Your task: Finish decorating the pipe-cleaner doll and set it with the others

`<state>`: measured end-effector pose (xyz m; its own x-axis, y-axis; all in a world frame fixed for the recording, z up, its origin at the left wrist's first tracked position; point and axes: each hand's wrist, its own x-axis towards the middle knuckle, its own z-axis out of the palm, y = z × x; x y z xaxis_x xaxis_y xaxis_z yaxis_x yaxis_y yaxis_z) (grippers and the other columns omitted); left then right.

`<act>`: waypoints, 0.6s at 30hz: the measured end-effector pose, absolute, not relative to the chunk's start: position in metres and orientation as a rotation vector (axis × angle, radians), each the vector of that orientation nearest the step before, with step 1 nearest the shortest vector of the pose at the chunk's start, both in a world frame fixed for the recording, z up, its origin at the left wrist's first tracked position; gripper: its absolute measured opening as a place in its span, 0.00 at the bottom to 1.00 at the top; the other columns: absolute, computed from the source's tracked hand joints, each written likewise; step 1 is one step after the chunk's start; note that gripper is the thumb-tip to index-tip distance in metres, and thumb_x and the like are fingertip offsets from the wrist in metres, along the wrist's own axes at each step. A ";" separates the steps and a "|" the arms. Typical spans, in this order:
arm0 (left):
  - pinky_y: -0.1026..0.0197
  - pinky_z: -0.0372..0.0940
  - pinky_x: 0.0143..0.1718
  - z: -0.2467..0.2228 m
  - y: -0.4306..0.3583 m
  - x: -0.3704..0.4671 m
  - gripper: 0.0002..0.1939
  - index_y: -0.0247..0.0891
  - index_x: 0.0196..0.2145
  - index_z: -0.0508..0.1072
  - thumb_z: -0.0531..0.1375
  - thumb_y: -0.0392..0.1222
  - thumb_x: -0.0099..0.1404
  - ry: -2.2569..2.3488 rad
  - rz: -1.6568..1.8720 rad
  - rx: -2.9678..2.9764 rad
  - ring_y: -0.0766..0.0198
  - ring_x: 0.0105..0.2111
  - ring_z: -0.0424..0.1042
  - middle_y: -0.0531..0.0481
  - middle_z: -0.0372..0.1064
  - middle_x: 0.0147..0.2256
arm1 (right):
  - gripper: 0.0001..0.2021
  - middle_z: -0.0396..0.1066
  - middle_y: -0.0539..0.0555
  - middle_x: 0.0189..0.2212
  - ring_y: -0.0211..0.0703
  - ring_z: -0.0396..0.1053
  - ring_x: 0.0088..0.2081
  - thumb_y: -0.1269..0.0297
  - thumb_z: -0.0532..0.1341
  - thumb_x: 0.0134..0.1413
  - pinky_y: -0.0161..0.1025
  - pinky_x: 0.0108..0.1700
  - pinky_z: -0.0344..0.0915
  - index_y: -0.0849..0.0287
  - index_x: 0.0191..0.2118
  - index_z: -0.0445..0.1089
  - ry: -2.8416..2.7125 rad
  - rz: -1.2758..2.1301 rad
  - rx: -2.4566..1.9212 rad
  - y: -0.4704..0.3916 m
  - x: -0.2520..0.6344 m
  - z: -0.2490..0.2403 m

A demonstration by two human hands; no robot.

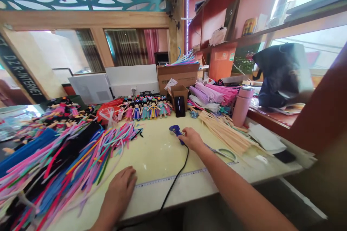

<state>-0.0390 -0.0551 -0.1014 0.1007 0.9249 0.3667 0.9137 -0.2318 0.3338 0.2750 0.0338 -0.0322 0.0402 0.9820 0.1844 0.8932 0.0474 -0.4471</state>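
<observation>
My right hand (192,139) is closed around the handle of a blue hot glue gun (176,130) above the middle of the table. Its black cord (179,173) runs down over the front edge. My left hand (121,189) lies on the table near that edge, fingers stretched out close together, with nothing visible in it. Beside its fingertips begins a measuring tape strip (168,178) running to the right. Scissors (226,154) with light handles lie beyond my right forearm, which partly hides them.
Loose coloured pipe cleaners (108,148) cover the left side. Several small dolls (146,109) stand in rows at the back near a phone (179,106). Beige pipe cleaners (225,131), a pink bottle (242,106) and a dark bag (282,72) are on the right. A cardboard box (177,74) stands behind.
</observation>
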 end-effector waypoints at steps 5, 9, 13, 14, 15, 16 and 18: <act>0.52 0.67 0.51 -0.101 -0.054 -0.043 0.14 0.42 0.36 0.74 0.51 0.48 0.62 1.902 0.903 2.403 0.55 0.45 0.74 0.44 0.76 0.43 | 0.15 0.73 0.65 0.44 0.52 0.72 0.45 0.60 0.61 0.53 0.40 0.42 0.63 0.64 0.43 0.73 -1.928 0.278 -1.986 0.050 0.257 -0.039; 0.53 0.69 0.49 -0.104 -0.052 -0.046 0.14 0.42 0.34 0.74 0.52 0.50 0.61 1.875 0.949 2.452 0.54 0.43 0.75 0.46 0.77 0.42 | 0.14 0.73 0.65 0.46 0.52 0.71 0.47 0.65 0.58 0.55 0.39 0.44 0.63 0.64 0.45 0.73 -1.918 0.249 -2.035 0.055 0.261 -0.048; 0.53 0.69 0.49 -0.106 -0.049 -0.048 0.15 0.42 0.34 0.75 0.52 0.50 0.61 1.874 0.938 2.456 0.54 0.43 0.76 0.45 0.77 0.42 | 0.15 0.73 0.66 0.46 0.53 0.72 0.47 0.64 0.57 0.55 0.40 0.43 0.64 0.64 0.46 0.72 -1.878 0.233 -2.102 0.057 0.277 -0.052; 0.52 0.69 0.49 -0.106 -0.049 -0.048 0.15 0.42 0.34 0.75 0.52 0.50 0.61 1.875 0.927 2.455 0.54 0.44 0.76 0.44 0.77 0.43 | 0.15 0.73 0.66 0.46 0.53 0.72 0.46 0.63 0.58 0.55 0.40 0.43 0.64 0.64 0.46 0.72 -1.878 0.233 -2.107 0.058 0.282 -0.051; 0.52 0.69 0.48 -0.106 -0.049 -0.049 0.15 0.42 0.34 0.75 0.52 0.50 0.62 1.873 0.914 2.454 0.54 0.43 0.76 0.44 0.77 0.43 | 0.15 0.74 0.65 0.45 0.52 0.72 0.46 0.61 0.58 0.55 0.39 0.43 0.64 0.63 0.45 0.73 -1.885 0.235 -2.105 0.059 0.288 -0.050; 0.52 0.69 0.48 -0.105 -0.049 -0.049 0.15 0.42 0.35 0.75 0.52 0.50 0.62 1.876 0.906 2.453 0.54 0.43 0.76 0.44 0.77 0.43 | 0.15 0.74 0.63 0.44 0.51 0.72 0.46 0.59 0.59 0.55 0.38 0.43 0.64 0.62 0.44 0.73 -1.897 0.236 -2.097 0.060 0.294 -0.048; 0.52 0.70 0.47 -0.103 -0.050 -0.049 0.15 0.42 0.35 0.75 0.52 0.50 0.61 1.878 0.898 2.452 0.54 0.43 0.76 0.45 0.77 0.43 | 0.16 0.75 0.61 0.43 0.48 0.72 0.46 0.55 0.56 0.58 0.37 0.43 0.63 0.60 0.44 0.73 -1.919 0.224 -2.078 0.061 0.308 -0.044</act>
